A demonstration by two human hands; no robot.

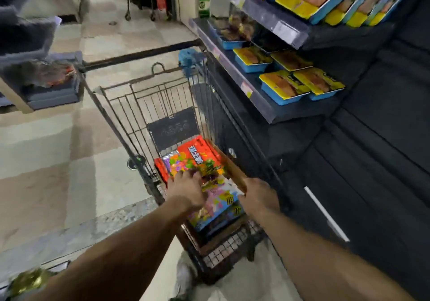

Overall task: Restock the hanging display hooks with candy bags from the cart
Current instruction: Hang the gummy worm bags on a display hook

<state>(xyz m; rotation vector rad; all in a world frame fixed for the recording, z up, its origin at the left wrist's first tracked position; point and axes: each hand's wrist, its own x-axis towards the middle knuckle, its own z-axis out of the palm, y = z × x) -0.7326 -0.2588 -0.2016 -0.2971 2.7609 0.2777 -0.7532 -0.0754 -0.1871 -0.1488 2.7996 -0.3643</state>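
Currently, head view only: task looks to be at the pickup stage, none of it demonstrably done. No hanging hooks can be made out in this view, so restock progress can't be judged from them; what shows is a wire cart [162, 105] w/ candy bags [216, 198] heaped in a cardboard box [235, 172] at its near end, so stock is left to move. A red pack [197, 151] lies at the far side of the heap, a silver-and-multicolour bag [176, 163] just beside it. Both arms reach down and fwd into the cart. Left hand [186, 189], palm down, rests on top of the bags, fingers spread fwd over the heap; motion blur, so whether it pinches a bag or merely presses can't be told. Right hand [259, 196] sits at the box's right edge, touching the bags' near corner; fingers are hidden behind the knuckles, grip state can't be told either. Neither hand has lifted a bag clear. To the right, dark shelving [267, 105] carries blue-and-yellow trays [283, 89], well apart from the hands. Judgement: next step is to secure one or more bags and lift them out, then turn to the hooks; loose slippery bags may slide off the heap if grabbed by one corner.
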